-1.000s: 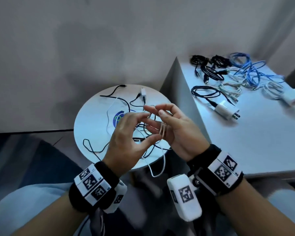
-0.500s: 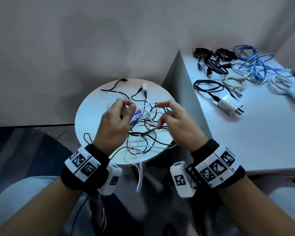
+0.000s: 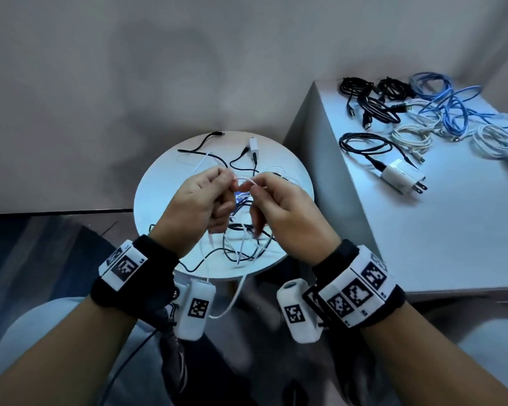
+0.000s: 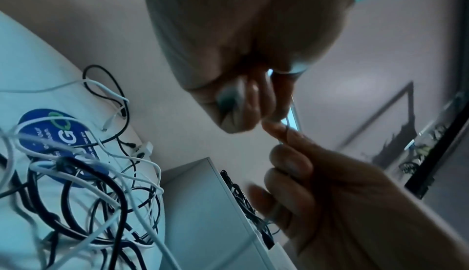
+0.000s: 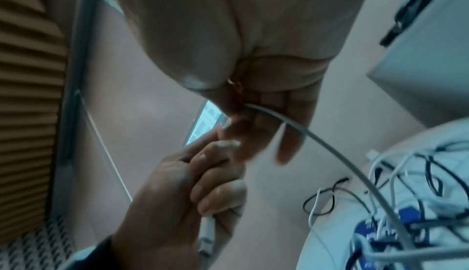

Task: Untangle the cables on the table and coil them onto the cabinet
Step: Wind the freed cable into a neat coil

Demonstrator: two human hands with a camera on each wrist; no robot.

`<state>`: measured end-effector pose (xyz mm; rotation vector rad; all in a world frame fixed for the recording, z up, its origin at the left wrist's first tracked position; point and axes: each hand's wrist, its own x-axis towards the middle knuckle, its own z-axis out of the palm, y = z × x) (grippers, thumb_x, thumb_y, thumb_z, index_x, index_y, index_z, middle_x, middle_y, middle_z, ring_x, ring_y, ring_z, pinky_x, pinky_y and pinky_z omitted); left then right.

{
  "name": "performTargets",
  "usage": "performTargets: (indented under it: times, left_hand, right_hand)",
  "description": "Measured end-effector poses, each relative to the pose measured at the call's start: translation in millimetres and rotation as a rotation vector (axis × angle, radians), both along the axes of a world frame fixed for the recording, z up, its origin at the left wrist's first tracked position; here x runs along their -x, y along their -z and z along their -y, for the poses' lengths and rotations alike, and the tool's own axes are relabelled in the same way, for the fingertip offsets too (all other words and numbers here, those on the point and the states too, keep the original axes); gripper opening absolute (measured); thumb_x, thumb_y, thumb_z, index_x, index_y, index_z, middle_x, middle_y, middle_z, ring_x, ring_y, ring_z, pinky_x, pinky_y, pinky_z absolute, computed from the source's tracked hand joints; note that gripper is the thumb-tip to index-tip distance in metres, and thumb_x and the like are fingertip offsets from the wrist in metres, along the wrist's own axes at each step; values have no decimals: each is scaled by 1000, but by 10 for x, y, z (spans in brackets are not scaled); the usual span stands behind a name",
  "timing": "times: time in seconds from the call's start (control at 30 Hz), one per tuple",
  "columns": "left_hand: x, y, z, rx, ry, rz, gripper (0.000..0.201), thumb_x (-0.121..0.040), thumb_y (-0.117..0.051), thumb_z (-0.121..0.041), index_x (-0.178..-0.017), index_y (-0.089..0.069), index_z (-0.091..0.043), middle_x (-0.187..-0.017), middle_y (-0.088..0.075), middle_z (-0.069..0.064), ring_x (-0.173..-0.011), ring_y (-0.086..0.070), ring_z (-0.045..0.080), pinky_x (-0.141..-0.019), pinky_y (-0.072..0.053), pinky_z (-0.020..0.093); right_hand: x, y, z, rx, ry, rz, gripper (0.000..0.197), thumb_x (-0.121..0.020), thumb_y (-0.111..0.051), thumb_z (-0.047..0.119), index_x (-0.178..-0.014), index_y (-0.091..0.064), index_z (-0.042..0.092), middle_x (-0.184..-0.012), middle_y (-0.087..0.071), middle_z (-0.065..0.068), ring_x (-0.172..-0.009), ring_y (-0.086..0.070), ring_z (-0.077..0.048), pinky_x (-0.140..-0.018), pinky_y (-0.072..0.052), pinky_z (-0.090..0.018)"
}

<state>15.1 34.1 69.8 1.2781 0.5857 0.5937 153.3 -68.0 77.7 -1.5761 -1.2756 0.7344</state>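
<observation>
Above the round table (image 3: pixel 159 183), both hands meet over the tangle of black and white cables (image 3: pixel 244 244), the left hand (image 3: pixel 198 205) with its fingers curled around one end of a white cable (image 3: pixel 247 180), whose connector hangs below its palm in the right wrist view, and the right hand (image 3: pixel 282 212) pinching the same cable just beside it. From the right hand the white cable runs down into the tangle on the table, and a loop of it hangs past the table's near edge. To the right, the cabinet (image 3: pixel 452 230) bears coiled black, white and blue cables (image 3: pixel 440 112) and a white plug adapter (image 3: pixel 401 177), well apart from the hands.
</observation>
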Motion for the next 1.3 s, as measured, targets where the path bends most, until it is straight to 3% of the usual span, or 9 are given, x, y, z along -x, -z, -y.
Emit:
performTargets:
  times: [0.27, 0.43, 0.57, 0.67, 0.8, 0.87, 1.0, 1.17, 1.3]
  left_hand:
    - [78, -76, 14, 191, 222, 124, 35, -99, -44, -34, -80, -65, -14, -45, -35, -7, -34, -26, 5, -39, -24, 17]
    - [94, -156, -59, 259, -5, 311, 37, -103, -35, -26, -121, -59, -3, -53, -49, -8, -43, -52, 6, -47, -47, 19]
    - [165, -157, -187, 209, -139, 397, 36, -108, -31, -23, -128, -57, -7, -68, -68, -6, -74, -72, 11, -73, -60, 27]
    - [154, -91, -160, -107, -124, 131, 31, -110, -35, -19, -119, -62, -8, -83, -75, 7, -85, -75, 27, -81, -61, 40]
    - [143, 46, -6, -573, 157, -333, 31, -103, -44, -24, -112, -64, -1, -77, -70, -2, -54, -62, 22, -54, -51, 28]
    - [133, 31, 35, -488, 285, -326, 36, -98, -44, -24, -99, -59, 9, -65, -59, 11, -45, -45, 23, -44, -35, 25]
    - [113, -81, 27, -257, 330, -210, 34, -95, -46, -21, -84, -55, 11, -55, -44, 9, -45, -31, 13, -44, -25, 17]
    - [146, -53, -7, -51, 394, -86, 31, -98, -46, -25, -80, -69, -16, -47, -32, -7, -41, -23, 7, -45, -15, 28]
    - [211, -47, -70, 295, 370, 236, 30, -102, -43, -27, -84, -64, -16, -44, -24, -10, -31, -37, 6, -55, -52, 27]
  right_hand:
    - [-125, 147, -24, -2, -10, -173, 27, -101, -54, 39, -91, -68, 18, -51, -33, 6, -44, -28, -10, -44, -24, -29]
    - [-26, 256, 7, 143, 19, -354, 25, -107, -40, 29, -100, -57, 12, -59, -31, 0, -46, -33, -7, -41, -49, -30]
    - [133, 505, 69, 307, -102, -135, 25, -105, -44, 35, -99, -61, 19, -55, -41, 11, -50, -42, -11, -49, -51, -41]
    - [251, 459, 121, 307, -261, 22, 23, -104, -49, 36, -94, -66, 24, -55, -47, 14, -54, -43, -5, -60, -40, -30]
    - [130, 211, 106, 222, -249, 91, 19, -92, -54, 20, -83, -70, 25, -74, -67, 6, -65, -56, -12, -67, -50, -35]
    - [25, 125, 108, 143, -231, 45, 20, -89, -53, 21, -82, -72, 21, -79, -69, -7, -68, -58, -24, -68, -51, -42]
    - [-155, 64, 114, -19, -64, -63, 27, -86, -71, 39, -77, -65, 15, -65, -57, -19, -55, -40, -11, -53, -32, -34]
    - [-171, 32, 89, -63, 6, -213, 19, -94, -69, 19, -83, -57, 8, -54, -38, 2, -45, -34, -12, -43, -40, -33]
    - [-250, -50, 101, -51, -25, -616, 10, -101, -53, 14, -95, -58, 8, -58, -27, -2, -38, -25, -9, -35, -36, -21]
